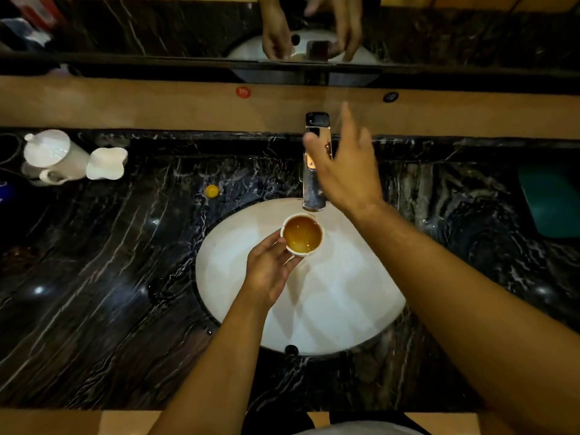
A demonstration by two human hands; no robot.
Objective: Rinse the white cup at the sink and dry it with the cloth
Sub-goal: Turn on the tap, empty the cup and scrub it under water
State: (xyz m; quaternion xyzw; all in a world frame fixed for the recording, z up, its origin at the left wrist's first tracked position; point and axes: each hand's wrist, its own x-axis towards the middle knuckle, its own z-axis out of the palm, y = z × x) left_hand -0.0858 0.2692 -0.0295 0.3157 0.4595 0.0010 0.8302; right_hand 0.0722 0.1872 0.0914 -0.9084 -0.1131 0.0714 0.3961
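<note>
My left hand (269, 267) holds the small white cup (302, 235) over the white oval sink (232, 271), just below the spout of the chrome tap (314, 171). The cup stands upright and is filled with amber liquid. My right hand (348, 166) hovers over the tap with its fingers spread, holding nothing; whether it touches the tap is unclear. No water stream shows. A teal folded cloth (552, 200) lies on the counter at the far right.
The dark marble counter (94, 277) surrounds the sink. At the back left stand a white lidded pot (53, 153) and a white lobed dish (106, 163). A small yellow cap (212, 191) lies left of the tap. A mirror runs along the back wall.
</note>
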